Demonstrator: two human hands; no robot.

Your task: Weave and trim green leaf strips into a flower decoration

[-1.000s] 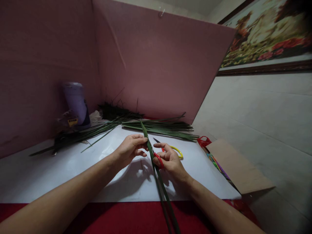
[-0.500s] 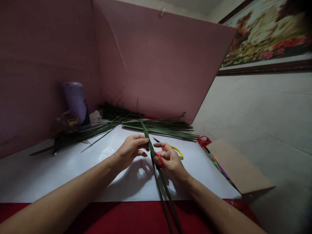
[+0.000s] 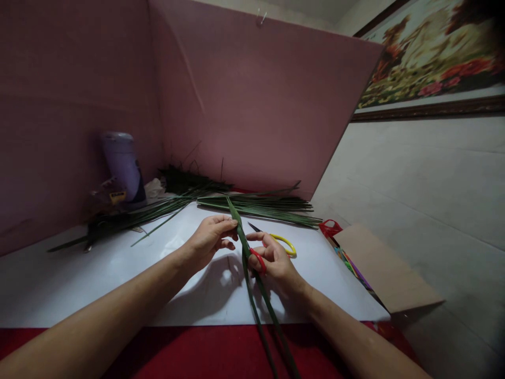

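A long green leaf strip [image 3: 252, 273] runs from the red cloth near me up toward the leaf pile. My left hand [image 3: 209, 242] pinches the strip near its upper end. My right hand [image 3: 276, 260] is closed on scissors [image 3: 272, 245] with red and yellow handle loops, the blades pointing up-left beside the strip. Below my hands the strip looks split into two narrow parts.
A white sheet [image 3: 118, 273] covers the work area over a red cloth [image 3: 197, 352]. Bundles of green leaves [image 3: 268, 205] lie at the back. A purple container [image 3: 122, 166] stands at the left. Pink boards [image 3: 256, 105] wall the area. A cardboard piece [image 3: 386, 268] lies right.
The leaf strip has shifted slightly, its lower end swinging a little to the right. Both hands stay almost where they were.
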